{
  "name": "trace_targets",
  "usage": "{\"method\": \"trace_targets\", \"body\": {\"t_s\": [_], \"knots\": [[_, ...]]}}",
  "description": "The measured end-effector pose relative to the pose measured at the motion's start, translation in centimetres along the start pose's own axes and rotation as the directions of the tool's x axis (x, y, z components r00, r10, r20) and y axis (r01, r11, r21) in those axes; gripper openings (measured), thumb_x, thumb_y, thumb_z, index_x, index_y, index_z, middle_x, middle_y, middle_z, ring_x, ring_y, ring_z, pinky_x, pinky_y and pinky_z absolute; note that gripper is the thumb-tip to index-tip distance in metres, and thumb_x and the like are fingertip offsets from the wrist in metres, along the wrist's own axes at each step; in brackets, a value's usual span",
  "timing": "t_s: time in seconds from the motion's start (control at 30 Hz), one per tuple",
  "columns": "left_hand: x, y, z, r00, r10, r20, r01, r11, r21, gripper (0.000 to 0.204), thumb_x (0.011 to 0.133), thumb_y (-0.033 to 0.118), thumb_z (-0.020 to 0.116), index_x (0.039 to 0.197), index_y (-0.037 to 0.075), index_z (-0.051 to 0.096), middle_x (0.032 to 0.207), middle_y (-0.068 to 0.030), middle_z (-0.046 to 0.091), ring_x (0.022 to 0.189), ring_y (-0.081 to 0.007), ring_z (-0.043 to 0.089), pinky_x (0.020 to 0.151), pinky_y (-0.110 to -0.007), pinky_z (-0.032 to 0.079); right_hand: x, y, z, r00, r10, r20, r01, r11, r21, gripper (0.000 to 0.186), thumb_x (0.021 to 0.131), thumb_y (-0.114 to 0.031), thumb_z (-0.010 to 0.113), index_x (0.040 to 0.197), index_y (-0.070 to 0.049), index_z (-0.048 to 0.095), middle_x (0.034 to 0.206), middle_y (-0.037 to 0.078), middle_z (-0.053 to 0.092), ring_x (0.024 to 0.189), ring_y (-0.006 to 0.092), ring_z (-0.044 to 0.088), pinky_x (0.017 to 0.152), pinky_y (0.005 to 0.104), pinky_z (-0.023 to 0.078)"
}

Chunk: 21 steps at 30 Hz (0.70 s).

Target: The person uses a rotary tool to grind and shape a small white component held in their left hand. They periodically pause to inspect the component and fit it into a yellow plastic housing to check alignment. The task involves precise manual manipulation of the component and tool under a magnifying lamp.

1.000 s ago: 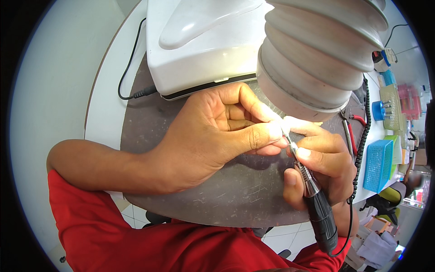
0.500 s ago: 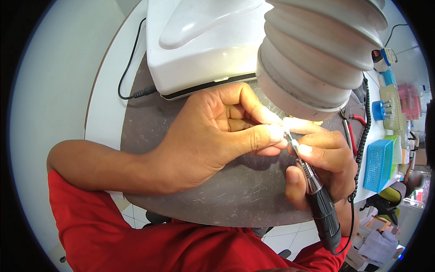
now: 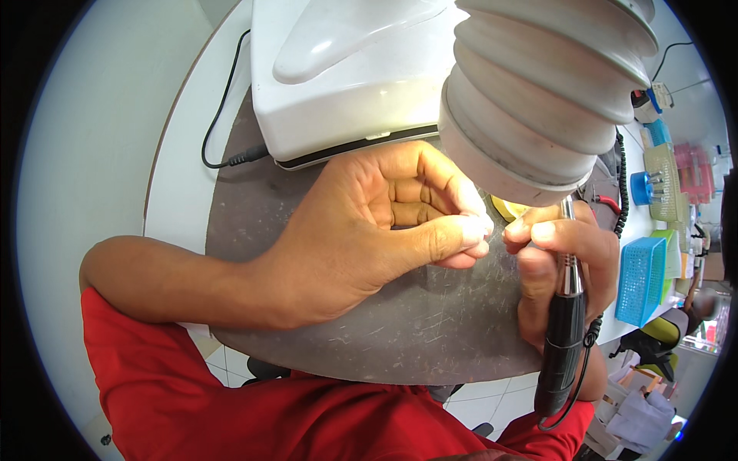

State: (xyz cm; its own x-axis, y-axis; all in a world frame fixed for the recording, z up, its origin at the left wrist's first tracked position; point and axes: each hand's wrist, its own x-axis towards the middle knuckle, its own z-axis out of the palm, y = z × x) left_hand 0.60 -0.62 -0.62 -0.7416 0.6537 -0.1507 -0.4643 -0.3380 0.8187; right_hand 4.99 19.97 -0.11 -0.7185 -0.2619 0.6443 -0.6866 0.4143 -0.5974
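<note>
Over the scratched grey mat, my left hand (image 3: 369, 238) is pinched, thumb against fingertips. Whatever small piece sits in that pinch is mostly hidden and too small to name. To its right, my right hand (image 3: 592, 253) grips a rotary handpiece (image 3: 560, 346), black at the rear with a silver front section. The handpiece points up toward the mouth of a ribbed white suction hose (image 3: 530, 115), and its tip is out of sight behind that rim. A short gap separates the fingertips of the two hands. Partly covered behind them is a small yellow object (image 3: 507, 209).
A glossy white machine (image 3: 346, 107) with a black cable stands at the far side of the grey mat (image 3: 384, 338). Red-handled pliers (image 3: 609, 203) lie right of the hose, near a coiled black cord (image 3: 622, 184). Farther right are a blue basket (image 3: 642, 280) and other containers.
My right hand has drawn the handpiece away from the left fingertips, to the right, and turned it more upright. The left hand stays almost in place, still pinched.
</note>
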Motion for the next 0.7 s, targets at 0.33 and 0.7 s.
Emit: {"method": "trace_targets", "body": {"t_s": [0.33, 0.7], "knots": [[0.26, -0.41, -0.01, 0.992, 0.091, 0.086, -0.104, 0.981, 0.166, 0.025, 0.083, 0.000, 0.065, 0.107, -0.003, 0.058, 0.101, -0.0111, 0.063, 0.091, -0.0166, 0.062, 0.077, -0.029, 0.055, -0.34, 0.54, 1.08, 0.997, 0.006, -0.078, -0.003, 0.999, 0.044, 0.039, 0.066, 0.003, 0.077, 0.098, -0.002, 0.056, 0.084, 0.009, 0.064, 0.068, 0.0206, 0.062, 0.059, 0.0290, 0.048], [0.15, -0.36, 0.11, 0.997, 0.052, 0.053, -0.056, 0.996, 0.064, 0.026, 0.084, -0.001, 0.064, 0.108, -0.005, 0.055, 0.101, -0.0131, 0.063, 0.092, -0.0182, 0.063, 0.079, -0.030, 0.056, -0.49, 0.68, 1.09, 0.996, 0.014, -0.083, -0.011, 0.999, 0.040, 0.038, 0.066, 0.003, 0.077, 0.098, -0.003, 0.056, 0.087, 0.009, 0.064, 0.069, 0.0198, 0.061, 0.061, 0.0291, 0.047]]}}
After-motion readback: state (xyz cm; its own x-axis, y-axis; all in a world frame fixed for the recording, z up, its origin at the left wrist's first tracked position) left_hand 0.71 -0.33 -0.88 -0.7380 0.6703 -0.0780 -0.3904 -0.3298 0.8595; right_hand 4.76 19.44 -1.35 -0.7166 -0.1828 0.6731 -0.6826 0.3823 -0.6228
